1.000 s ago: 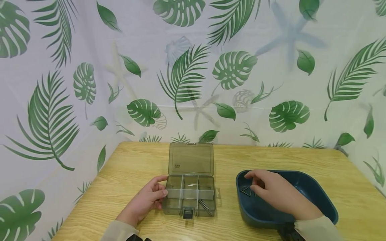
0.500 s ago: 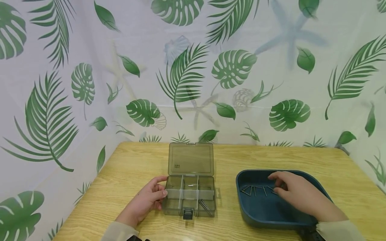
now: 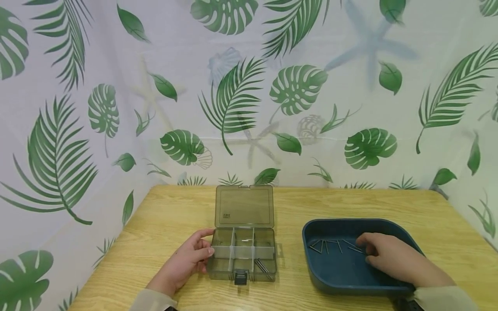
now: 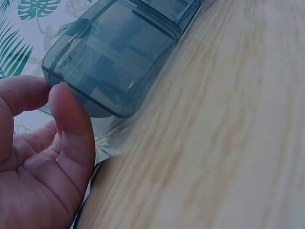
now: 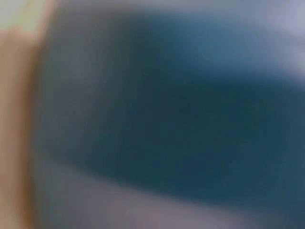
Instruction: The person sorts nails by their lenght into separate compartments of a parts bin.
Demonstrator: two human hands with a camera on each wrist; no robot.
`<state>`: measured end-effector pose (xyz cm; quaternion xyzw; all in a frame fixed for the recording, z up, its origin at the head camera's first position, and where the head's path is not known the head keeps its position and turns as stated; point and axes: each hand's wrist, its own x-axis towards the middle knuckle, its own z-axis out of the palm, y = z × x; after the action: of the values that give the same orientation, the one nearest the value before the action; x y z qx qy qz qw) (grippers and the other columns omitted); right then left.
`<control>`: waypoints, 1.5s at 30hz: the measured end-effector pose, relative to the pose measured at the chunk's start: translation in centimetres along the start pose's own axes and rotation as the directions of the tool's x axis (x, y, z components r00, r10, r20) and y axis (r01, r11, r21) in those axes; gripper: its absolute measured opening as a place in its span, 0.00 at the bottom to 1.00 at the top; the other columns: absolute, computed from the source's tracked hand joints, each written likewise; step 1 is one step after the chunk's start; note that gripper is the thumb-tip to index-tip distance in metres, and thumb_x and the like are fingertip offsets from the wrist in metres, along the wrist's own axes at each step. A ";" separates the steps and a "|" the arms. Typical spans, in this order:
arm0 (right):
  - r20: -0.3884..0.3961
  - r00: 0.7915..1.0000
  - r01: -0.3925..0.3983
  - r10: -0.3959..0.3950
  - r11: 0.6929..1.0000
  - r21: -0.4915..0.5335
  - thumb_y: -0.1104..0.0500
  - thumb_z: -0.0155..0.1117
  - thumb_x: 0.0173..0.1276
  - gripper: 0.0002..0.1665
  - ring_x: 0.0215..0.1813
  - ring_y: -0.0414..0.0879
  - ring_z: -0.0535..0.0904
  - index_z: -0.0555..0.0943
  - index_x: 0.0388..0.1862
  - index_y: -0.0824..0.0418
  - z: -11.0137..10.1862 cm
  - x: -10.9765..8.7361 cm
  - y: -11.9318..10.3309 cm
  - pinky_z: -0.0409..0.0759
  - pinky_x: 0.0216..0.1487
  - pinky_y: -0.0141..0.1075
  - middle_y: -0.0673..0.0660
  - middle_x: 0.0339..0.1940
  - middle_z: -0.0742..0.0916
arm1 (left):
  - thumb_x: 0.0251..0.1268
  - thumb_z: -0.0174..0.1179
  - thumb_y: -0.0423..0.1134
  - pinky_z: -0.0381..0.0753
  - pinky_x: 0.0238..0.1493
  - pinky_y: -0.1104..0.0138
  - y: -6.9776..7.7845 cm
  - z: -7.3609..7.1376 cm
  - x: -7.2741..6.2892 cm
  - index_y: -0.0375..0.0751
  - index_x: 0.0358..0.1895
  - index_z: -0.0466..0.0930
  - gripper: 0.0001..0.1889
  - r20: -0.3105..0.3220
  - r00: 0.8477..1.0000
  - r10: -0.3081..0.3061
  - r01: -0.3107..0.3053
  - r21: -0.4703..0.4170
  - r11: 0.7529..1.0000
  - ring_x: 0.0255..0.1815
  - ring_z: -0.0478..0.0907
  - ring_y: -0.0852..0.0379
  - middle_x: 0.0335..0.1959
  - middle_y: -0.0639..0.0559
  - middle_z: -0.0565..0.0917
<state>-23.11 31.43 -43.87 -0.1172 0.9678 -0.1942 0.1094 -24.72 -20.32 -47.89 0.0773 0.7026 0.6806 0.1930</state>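
Observation:
In the head view, a smoky see-through compartment box (image 3: 242,252) stands with its lid (image 3: 244,206) raised at the back. Several thin metal nails or screws (image 3: 263,267) lean in its front right compartment. My left hand (image 3: 186,261) grips the box's left side; the left wrist view shows thumb and index finger at a corner of the box (image 4: 109,62). My right hand (image 3: 393,257) reaches into a dark blue tray (image 3: 338,274), thumb and index finger apart beside more nails or screws (image 3: 327,246). Its other fingertips are hidden. The right wrist view is a blur.
A wooden table (image 3: 175,207) carries the box and the tray. Behind and at the sides hangs a white cloth (image 3: 233,172) with green leaf prints. The tray's walls rise around my right hand.
My right hand has moved right inside the tray and then lower toward the nails or screws there, uncovering several of them. The left hand keeps its hold on the box.

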 end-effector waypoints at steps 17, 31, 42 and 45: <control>0.018 1.000 -0.007 0.007 1.000 0.005 0.71 0.61 0.64 0.12 0.29 0.46 0.70 0.74 0.36 0.54 1.0 0.2 -0.1 0.69 0.32 0.41 0.50 0.26 0.75 | 0.74 0.60 0.35 0.76 0.28 0.65 0.1 0.0 0.1 0.40 0.77 0.57 0.33 -0.007 1.000 -0.003 0.003 0.004 1.000 0.31 0.68 0.56 0.41 0.47 0.71; 0.039 0.999 0.017 -0.015 0.999 -0.046 0.70 0.59 0.65 0.11 0.28 0.44 0.70 0.75 0.34 0.53 1.2 0.0 -0.6 0.70 0.31 0.40 0.48 0.26 0.76 | 0.74 0.60 0.36 0.76 0.29 0.65 -0.2 0.0 -0.4 0.40 0.77 0.56 0.33 -0.011 1.000 0.000 0.000 0.009 1.000 0.32 0.68 0.55 0.41 0.48 0.71; 0.018 0.999 0.046 -0.045 0.999 -0.014 0.70 0.59 0.62 0.12 0.28 0.43 0.69 0.76 0.37 0.53 1.1 0.0 -0.5 0.69 0.31 0.38 0.48 0.26 0.76 | 0.74 0.59 0.36 0.76 0.28 0.65 -0.2 0.0 0.0 0.41 0.78 0.55 0.34 0.001 1.000 -0.002 0.002 0.013 1.000 0.31 0.67 0.55 0.40 0.47 0.71; -0.010 0.997 0.081 -0.081 0.997 -0.014 0.70 0.60 0.61 0.13 0.27 0.40 0.68 0.76 0.36 0.51 0.9 -0.2 -0.4 0.68 0.31 0.38 0.47 0.25 0.75 | 0.74 0.60 0.37 0.76 0.28 0.65 0.0 0.1 0.1 0.42 0.77 0.56 0.33 -0.003 1.000 0.002 -0.002 0.018 1.000 0.31 0.67 0.55 0.40 0.47 0.71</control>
<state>-22.59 30.78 -44.47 -0.1559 0.9641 -0.1925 0.0957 -24.81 -20.16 -47.88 0.0786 0.7089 0.6745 0.1905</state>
